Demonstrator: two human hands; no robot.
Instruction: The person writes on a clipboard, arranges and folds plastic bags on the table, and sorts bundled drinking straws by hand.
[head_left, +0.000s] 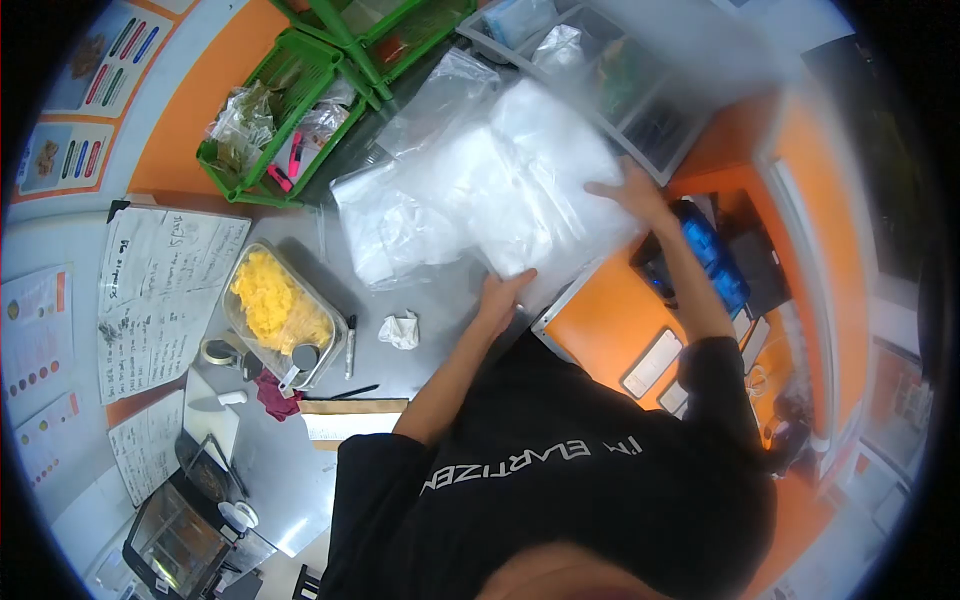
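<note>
Clear plastic bags (545, 170) lie in a loose stack on the metal table, with more folded white plastic (385, 225) at their left side. My left hand (505, 298) is at the near edge of the stack, its thumb and fingers on the plastic. At the right edge of the same plastic is my right hand (632, 197), thumb stretched out and fingers partly hidden against the sheet. How firmly each hand grips cannot be made out. A crumpled white tissue (399, 330) rests on the table near my left forearm.
Green baskets (240, 190) and a grey divided bin (650, 150) stand at the back. On the left are a tub of yellow material (280, 305), a marker (350, 347) and a whiteboard (165, 300). Phones (652, 362) lie on the orange surface (590, 325) at right.
</note>
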